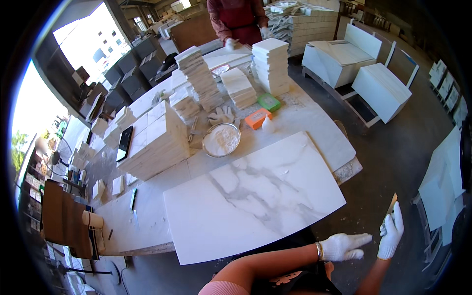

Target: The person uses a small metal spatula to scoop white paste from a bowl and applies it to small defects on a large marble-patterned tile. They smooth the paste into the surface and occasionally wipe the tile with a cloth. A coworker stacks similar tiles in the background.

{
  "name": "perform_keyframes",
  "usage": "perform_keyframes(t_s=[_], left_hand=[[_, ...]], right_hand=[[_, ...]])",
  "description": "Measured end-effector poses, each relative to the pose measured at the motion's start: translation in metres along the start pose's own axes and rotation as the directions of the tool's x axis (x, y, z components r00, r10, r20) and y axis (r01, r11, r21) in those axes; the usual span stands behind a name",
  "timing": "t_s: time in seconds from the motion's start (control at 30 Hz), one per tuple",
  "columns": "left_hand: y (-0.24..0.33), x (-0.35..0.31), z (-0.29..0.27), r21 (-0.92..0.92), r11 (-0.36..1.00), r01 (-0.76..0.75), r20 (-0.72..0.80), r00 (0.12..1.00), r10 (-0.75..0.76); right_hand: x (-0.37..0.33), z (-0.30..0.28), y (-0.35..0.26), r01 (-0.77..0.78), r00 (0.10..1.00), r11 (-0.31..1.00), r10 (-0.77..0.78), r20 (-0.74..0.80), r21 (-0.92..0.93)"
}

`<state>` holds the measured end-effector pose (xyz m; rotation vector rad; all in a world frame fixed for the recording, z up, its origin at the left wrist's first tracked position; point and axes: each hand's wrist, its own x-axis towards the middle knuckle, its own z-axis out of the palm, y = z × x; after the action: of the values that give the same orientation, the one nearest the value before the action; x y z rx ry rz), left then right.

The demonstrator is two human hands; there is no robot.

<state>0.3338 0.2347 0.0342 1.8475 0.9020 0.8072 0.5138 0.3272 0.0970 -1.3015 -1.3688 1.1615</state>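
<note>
Beyond the table's right front side, my left hand (344,247) reaches across in a white glove. It is open and empty, its fingers stretched toward my right hand. My right hand (391,235), also gloved in white, is raised upright and closed on a thin tan strip (392,202) that sticks up past the fingertips. I cannot make out what kind of strip it is. The two hands are close but apart. Left of them a large white slab with grey veins (255,191) lies flat on the table, touched by neither hand.
Behind the slab stand a bowl of white powder (221,139), an orange box (257,118), a green box (269,102) and a small white bottle (268,124). Stacks of white tiles (199,81) and a phone (125,143) are farther back. Across the table works another person (235,22).
</note>
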Motion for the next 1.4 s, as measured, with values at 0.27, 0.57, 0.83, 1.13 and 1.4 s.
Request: perform_keyframes(t_s=[0.27, 0.57, 0.83, 1.13, 1.4], left_hand=[[-0.025, -0.002, -0.021, -0.67, 0.702, 0.24, -0.307, 0.772, -0.556], [-0.009, 0.0, -0.003, -0.977, 0.096, 0.191, 0.116, 0.851, -0.512], [-0.028, 0.009, 0.012, -0.964, 0.249, 0.093, -0.068, 0.819, -0.57], [0.024, -0.065, -0.046, -0.11, 0.974, 0.198, -0.53, 0.818, -0.226], [-0.006, -0.181, -0.103, 0.498, 0.291, 0.817, -0.774, 0.57, -0.275]], right_hand=[[-0.051, 0.063, 0.01, -0.089, 0.935, 0.87, -0.095, 0.342, 0.486], [0.003, 0.008, 0.112, -0.305, 0.849, 0.773, -0.044, 0.526, 0.557], [-0.032, 0.031, 0.061, -0.443, 0.612, 0.677, -0.25, 0.75, 0.588], [-0.001, 0.009, 0.063, -0.213, 0.969, 0.974, 0.201, 0.142, 0.073], [-0.02, 0.012, 0.043, -0.174, 0.94, 0.976, 0.205, 0.273, -0.132]])
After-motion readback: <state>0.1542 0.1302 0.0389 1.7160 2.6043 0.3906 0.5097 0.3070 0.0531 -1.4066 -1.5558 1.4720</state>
